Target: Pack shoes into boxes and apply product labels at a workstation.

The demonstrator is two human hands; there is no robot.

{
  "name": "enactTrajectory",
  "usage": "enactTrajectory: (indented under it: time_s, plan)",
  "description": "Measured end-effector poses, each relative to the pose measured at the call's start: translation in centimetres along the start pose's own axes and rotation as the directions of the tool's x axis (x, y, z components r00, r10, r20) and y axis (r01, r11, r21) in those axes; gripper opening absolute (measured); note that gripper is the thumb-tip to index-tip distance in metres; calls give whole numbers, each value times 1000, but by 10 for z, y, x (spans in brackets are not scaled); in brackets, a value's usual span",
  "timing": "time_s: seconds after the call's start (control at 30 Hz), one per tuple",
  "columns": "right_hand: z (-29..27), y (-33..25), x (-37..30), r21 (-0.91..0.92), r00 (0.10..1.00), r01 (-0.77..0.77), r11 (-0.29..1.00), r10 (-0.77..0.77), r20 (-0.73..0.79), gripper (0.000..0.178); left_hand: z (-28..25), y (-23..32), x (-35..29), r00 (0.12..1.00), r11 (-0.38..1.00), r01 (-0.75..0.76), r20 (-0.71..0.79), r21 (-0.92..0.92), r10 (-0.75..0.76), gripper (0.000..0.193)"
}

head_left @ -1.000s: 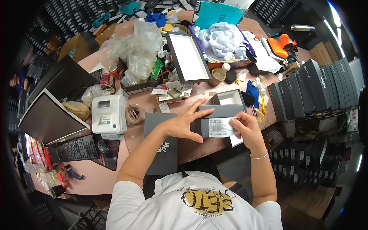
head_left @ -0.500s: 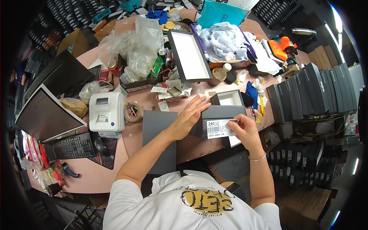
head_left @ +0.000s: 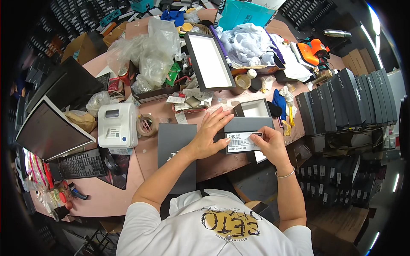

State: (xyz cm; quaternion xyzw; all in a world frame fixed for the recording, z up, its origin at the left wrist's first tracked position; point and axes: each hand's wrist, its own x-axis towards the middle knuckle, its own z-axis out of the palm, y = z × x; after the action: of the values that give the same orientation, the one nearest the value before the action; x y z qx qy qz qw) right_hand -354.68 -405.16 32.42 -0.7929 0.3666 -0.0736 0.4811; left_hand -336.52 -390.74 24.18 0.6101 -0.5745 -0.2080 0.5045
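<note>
A white barcode label (head_left: 240, 145) is at the near end face of a dark grey shoebox (head_left: 250, 124) in front of me. My right hand (head_left: 273, 145) pinches the label's right part between thumb and fingers. My left hand (head_left: 210, 134) is open, its fingers stretched along the box's left side and the thumb reaching the label's left edge. Whether the label is stuck down all along, I cannot tell. Just behind stands a box part with a white inside (head_left: 257, 109). A flat dark grey box or lid (head_left: 171, 138) lies left of my left hand, partly under my forearm.
A white label printer (head_left: 117, 128) and a tape roll (head_left: 147, 125) stand on the left, near a keyboard (head_left: 82, 165) and a monitor (head_left: 53, 128). A white-lined lid (head_left: 209, 62) leans at the back beside crumpled plastic bags (head_left: 160, 55). Several dark shoeboxes (head_left: 341, 100) stand in a row on the right.
My left thumb has come down to the label's left edge, and the left hand has shifted slightly right. The label now sits straighter against the box end, with my right hand still pinching it.
</note>
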Motion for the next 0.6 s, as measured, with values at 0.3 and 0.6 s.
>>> enactTrajectory:
  time_s: [0.3,0.6]
  plan:
    - [5,-8,-2,-260,981,142,955,-171,-94,23,8,4,0,998,999,30,-61,46,-27,70]
    - [-29,-18,3,-721,970,-85,688,-109,-218,68,10,1,-3,994,1000,22,-110,6,-22,71]
